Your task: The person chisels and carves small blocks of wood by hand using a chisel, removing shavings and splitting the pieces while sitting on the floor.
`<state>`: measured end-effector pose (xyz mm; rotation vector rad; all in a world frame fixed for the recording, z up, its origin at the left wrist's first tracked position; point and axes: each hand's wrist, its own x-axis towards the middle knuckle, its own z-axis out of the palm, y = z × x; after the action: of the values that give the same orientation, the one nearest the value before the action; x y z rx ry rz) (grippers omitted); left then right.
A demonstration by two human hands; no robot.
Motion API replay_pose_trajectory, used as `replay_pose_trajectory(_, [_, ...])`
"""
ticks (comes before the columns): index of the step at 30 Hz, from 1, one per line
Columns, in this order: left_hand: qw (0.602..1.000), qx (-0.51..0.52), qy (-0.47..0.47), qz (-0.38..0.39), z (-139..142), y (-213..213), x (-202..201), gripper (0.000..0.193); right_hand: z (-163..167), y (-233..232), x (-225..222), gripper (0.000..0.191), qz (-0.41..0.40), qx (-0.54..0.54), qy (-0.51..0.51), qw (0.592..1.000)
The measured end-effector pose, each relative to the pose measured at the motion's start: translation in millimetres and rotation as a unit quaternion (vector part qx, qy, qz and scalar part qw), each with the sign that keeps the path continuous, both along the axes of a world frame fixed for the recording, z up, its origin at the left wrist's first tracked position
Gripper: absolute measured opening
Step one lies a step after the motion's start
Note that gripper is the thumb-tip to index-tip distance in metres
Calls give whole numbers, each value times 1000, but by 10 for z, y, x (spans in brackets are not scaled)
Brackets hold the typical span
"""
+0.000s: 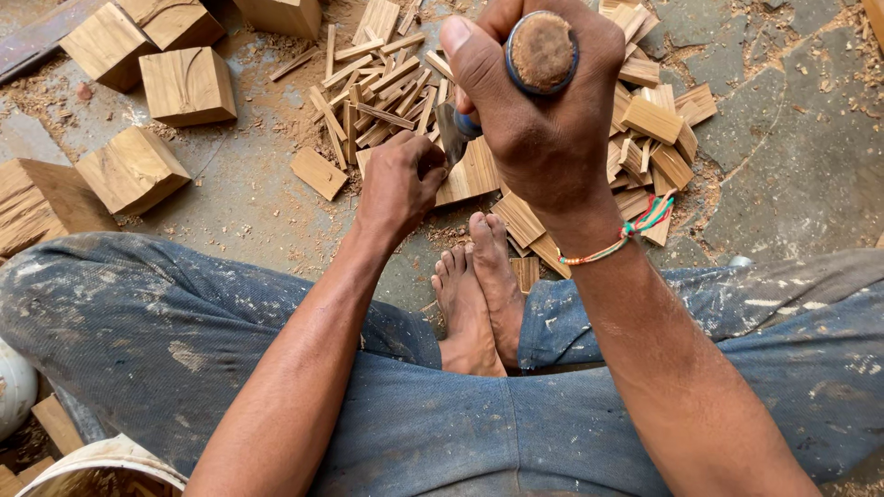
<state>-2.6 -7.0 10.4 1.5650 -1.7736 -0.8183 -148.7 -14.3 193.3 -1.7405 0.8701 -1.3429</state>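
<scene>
On the floor (792,156) before bare feet (474,294), left hand (401,184) pinches a wood piece (471,175) upright for splitting; right hand (543,101) grips a blade (451,133) by its handle (541,52), edge on the wood, amid split slats (387,101).

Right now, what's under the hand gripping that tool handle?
Under the right hand the metal blade meets a flat wood piece, steadied by the left hand. The blade's edge and the wood slats beneath are partly covered.
</scene>
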Motion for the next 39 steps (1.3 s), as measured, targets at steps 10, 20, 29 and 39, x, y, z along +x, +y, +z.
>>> replay_pose_trajectory(10, [1000,0,7,3,101,13,1,7,-48,-10,20,23,-12,2,7,1000])
replay_pose_trajectory(20, [1000,-26,9,-9,56,28,-25,8,-20,-18,26,22,-2,-7,12,1000])
replay_pose_trajectory(29, [997,-59,-30,26,-40,109,-145,8,-7,-59,174,19,-43,44,-54,997])
replay_pose_trajectory(39, [987,-129,-82,52,-11,197,-184,13,-59,2,258,15,-31,-28,17,999])
